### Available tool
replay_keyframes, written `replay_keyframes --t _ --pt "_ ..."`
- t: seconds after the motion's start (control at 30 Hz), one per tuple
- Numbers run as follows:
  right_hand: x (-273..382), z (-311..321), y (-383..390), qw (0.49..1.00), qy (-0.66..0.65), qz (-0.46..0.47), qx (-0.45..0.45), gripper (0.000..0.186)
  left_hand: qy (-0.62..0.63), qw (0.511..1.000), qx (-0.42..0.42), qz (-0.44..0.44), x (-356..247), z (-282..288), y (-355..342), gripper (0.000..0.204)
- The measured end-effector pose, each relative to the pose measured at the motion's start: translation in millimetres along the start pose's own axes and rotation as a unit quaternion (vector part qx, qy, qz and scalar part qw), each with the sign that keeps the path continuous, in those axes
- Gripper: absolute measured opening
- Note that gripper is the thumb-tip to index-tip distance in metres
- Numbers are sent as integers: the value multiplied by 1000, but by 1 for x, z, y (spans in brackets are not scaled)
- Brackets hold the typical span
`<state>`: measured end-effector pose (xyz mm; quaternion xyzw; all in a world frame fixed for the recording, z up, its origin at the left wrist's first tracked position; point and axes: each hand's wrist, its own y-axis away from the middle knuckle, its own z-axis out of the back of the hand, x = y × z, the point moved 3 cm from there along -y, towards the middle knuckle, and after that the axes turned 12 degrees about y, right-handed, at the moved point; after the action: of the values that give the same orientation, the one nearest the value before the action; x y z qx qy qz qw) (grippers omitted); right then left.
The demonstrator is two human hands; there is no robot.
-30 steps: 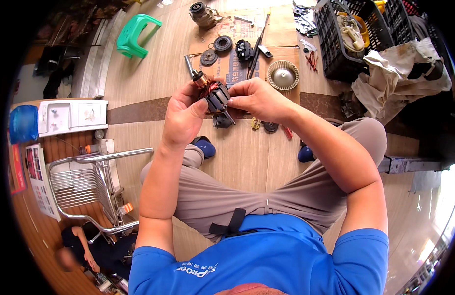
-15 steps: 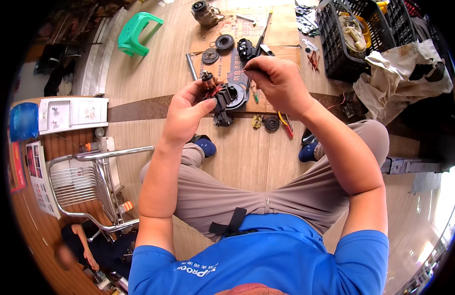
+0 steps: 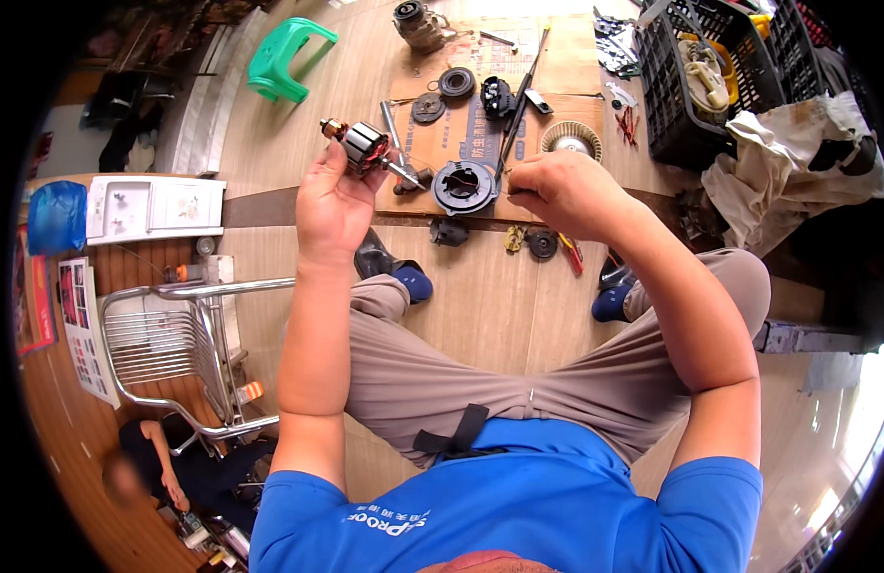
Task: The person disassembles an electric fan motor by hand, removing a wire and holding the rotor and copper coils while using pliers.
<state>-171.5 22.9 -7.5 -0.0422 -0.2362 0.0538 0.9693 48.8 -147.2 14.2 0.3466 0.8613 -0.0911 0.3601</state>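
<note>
Above the person's knees, the left hand (image 3: 332,196) grips one motor armature (image 3: 361,145), copper end up, raised over the wooden floor (image 3: 299,115). To its right, the right hand (image 3: 566,191) pinches the rim of one black round end housing (image 3: 463,186), fingers narrowed. The two parts are held apart, so this looks like a disassembly or fitting step; lining shaft with housing hole would come next. Farther right stand one ribbed fan wheel (image 3: 571,140) and one black crate (image 3: 709,76).

The motor armature (image 3: 358,145) shows copper and dark grey. The round cover (image 3: 463,186) is black. The plastic stool (image 3: 287,55) is green, the crate (image 3: 714,67) black, the shoes (image 3: 409,279) blue, the trousers (image 3: 518,377) beige, the shirt (image 3: 518,506) blue.
</note>
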Motion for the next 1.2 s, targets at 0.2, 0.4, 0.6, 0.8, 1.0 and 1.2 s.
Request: replay_keyframes --t 0.2,0.4,0.6,0.8,1.0,1.2 --pt "-9 -15 -6 990 -56 -35 125 26 -18 999 49 -9 3 -8 4 37" --pt "4 -18 -5 937 -286 10 198 81 -96 994 53 -18 31 -27 17 36" --pt "4 -23 -2 870 -359 147 304 95 -173 980 87 -42 36 -36 19 39" --pt "17 -28 -19 793 -582 -32 179 46 -157 980 123 -21 40 -38 15 41" --pt "26 -24 -24 772 -622 -45 126 24 -174 973 154 -11 45 -42 19 47" --pt "19 -18 -22 772 -621 -60 123 19 -130 975 181 18 42 -48 20 55"
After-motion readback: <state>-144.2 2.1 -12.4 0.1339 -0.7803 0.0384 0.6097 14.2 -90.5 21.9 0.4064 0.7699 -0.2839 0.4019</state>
